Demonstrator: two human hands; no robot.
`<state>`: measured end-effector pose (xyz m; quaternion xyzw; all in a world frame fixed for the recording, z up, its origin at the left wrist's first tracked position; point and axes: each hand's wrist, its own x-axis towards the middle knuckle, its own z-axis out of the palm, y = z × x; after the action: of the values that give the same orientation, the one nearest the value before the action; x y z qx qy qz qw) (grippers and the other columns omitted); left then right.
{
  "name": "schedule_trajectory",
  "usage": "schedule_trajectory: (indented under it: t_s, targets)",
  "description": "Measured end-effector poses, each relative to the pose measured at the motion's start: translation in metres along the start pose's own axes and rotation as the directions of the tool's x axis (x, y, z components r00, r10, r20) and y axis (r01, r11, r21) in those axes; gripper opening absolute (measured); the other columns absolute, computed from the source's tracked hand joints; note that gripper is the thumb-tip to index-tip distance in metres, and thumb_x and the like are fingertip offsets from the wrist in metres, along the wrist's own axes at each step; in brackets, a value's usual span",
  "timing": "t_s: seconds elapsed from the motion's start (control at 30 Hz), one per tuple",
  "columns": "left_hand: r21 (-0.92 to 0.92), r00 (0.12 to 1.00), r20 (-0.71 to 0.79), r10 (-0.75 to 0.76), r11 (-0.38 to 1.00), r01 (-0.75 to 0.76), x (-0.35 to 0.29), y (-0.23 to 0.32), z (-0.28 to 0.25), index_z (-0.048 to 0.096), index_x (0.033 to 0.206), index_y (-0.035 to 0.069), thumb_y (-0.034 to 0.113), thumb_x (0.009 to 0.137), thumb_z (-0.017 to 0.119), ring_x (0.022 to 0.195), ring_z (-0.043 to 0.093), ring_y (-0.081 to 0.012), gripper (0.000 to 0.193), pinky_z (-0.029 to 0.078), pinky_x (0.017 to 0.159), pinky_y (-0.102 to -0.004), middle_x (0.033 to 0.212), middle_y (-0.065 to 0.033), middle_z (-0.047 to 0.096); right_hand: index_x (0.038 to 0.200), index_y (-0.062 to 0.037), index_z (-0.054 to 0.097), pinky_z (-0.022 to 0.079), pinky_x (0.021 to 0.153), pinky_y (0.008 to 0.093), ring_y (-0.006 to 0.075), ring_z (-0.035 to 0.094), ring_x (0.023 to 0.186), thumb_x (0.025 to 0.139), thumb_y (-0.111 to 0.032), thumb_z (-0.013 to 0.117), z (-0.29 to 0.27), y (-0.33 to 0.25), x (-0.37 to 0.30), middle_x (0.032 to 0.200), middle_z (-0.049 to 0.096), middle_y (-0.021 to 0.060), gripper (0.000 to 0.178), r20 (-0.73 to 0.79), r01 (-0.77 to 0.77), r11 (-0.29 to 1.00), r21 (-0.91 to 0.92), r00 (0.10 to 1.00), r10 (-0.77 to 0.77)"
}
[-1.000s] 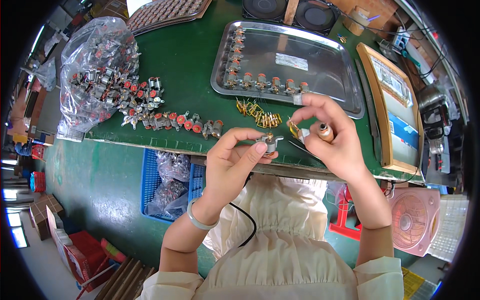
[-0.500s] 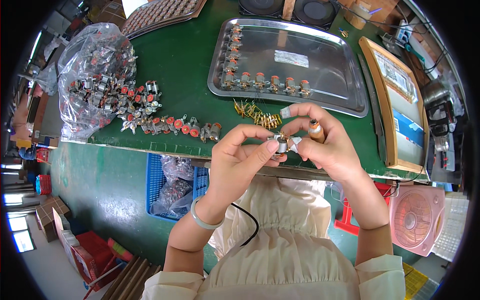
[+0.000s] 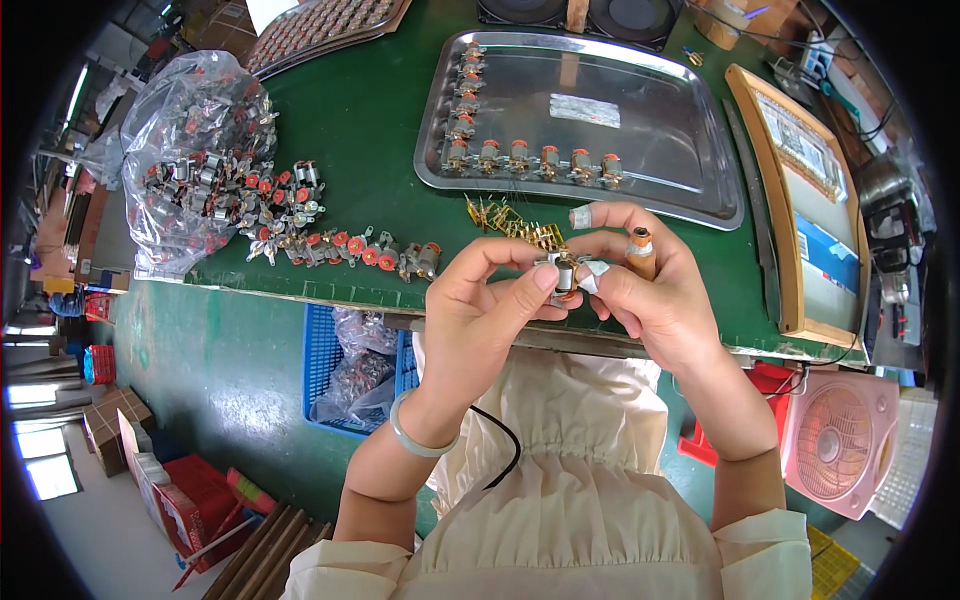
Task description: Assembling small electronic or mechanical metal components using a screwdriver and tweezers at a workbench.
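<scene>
Just past the table's front edge, my left hand [image 3: 490, 305] pinches a small silver motor [image 3: 565, 277] with an orange end between thumb and fingers. My right hand [image 3: 650, 285] meets it from the other side, its taped thumb and fingertips at the motor's metal tabs. Tucked in that right hand is a wooden-handled tool [image 3: 641, 255]; its working end is hidden. Small brass terminal pieces [image 3: 515, 222] lie in a cluster just beyond the fingers. Farther back, a steel tray [image 3: 680, 205] bears similar motors [image 3: 519, 153] along its left and near sides.
A clear plastic bag [image 3: 150, 215] of motors spills a loose pile [image 3: 285, 205] at the left. A wooden frame [image 3: 785, 225] stands at the right by a long dark metal strip [image 3: 752, 200]. Under the table are a blue crate [image 3: 320, 375] and a pink fan [image 3: 838, 445].
The view has shifted slightly. Both hands stay together around the motor, and the right hand's fingers have moved a little against it.
</scene>
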<state>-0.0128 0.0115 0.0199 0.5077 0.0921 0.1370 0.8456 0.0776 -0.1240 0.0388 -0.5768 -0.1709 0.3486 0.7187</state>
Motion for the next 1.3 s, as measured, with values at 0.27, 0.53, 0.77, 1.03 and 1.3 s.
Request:
schedule_trajectory:
  t_s: [0.27, 0.53, 0.77, 1.03, 1.3]
  targets:
    - [-0.006, 0.999, 0.015, -0.046, 0.999, 0.046, 0.007, -0.001, -0.003, 0.049, 0.097, -0.005, 0.005, 0.083, 0.057, 0.081, 0.062, -0.0194, 0.019, 0.054, 0.069, -0.0273, 0.097, -0.0136, 0.056, 0.108, 0.0005, 0.042, 0.046, 0.062, 0.0198, 0.0092, 0.056, 0.076, 0.075, 0.001, 0.059, -0.005, -0.001, 0.005, 0.090, 0.059, 0.0101, 0.037, 0.022, 0.041, 0.999, 0.020, 0.999, -0.041]
    - [0.019, 0.999, 0.031, 0.012, 1.000, -0.013, 0.015, -0.004, -0.013, 0.047, 0.098, -0.004, -0.005, 0.079, 0.057, 0.081, 0.062, -0.0203, 0.021, 0.053, 0.068, -0.0265, 0.091, -0.0133, 0.059, 0.107, 0.0018, 0.042, 0.044, 0.064, 0.0220, 0.0094, 0.055, 0.073, 0.077, 0.002, 0.052, -0.008, -0.002, 0.001, 0.083, 0.060, 0.0091, 0.032, -0.085, 0.210, 0.908, -0.362, 0.963, -0.256]
    - [-0.007, 1.000, 0.014, -0.010, 1.000, 0.010, 0.020, 0.000, -0.016, 0.045, 0.113, -0.001, 0.000, 0.082, 0.056, 0.080, 0.063, -0.0220, 0.033, 0.053, 0.067, -0.0270, 0.095, -0.0146, 0.060, 0.083, 0.0007, 0.054, 0.034, 0.045, 0.0206, 0.0087, 0.050, 0.051, 0.079, -0.034, 0.042, -0.043, -0.011, -0.012, 0.059, 0.056, 0.0062, 0.037, -0.287, 0.016, 0.918, -0.395, 0.948, -0.140]
    - [-0.413, 0.990, -0.108, -0.093, 0.910, 0.041, 0.019, -0.007, -0.008, 0.044, 0.120, 0.003, 0.012, 0.088, 0.049, 0.091, 0.061, -0.0259, 0.034, 0.053, 0.071, -0.0279, 0.108, -0.0157, 0.057, 0.105, 0.0074, 0.050, 0.048, 0.066, 0.0263, 0.0184, 0.058, 0.074, 0.072, 0.010, 0.055, -0.010, 0.034, -0.022, 0.090, 0.056, 0.0162, 0.034, 0.112, 0.531, 0.608, -0.590, 0.800, -0.590]
    - [-0.393, 0.967, -0.248, -0.058, 0.918, -0.046, 0.013, -0.013, -0.002, 0.046, 0.117, 0.003, 0.011, 0.086, 0.053, 0.091, 0.060, -0.0255, 0.033, 0.052, 0.075, -0.0304, 0.105, -0.0141, 0.057, 0.115, 0.0067, 0.046, 0.046, 0.053, 0.0216, 0.0120, 0.054, 0.066, 0.083, -0.001, 0.052, 0.006, 0.047, -0.026, 0.091, 0.057, 0.0143, 0.033, -0.101, 0.311, 0.904, -0.295, 0.930, -0.353]
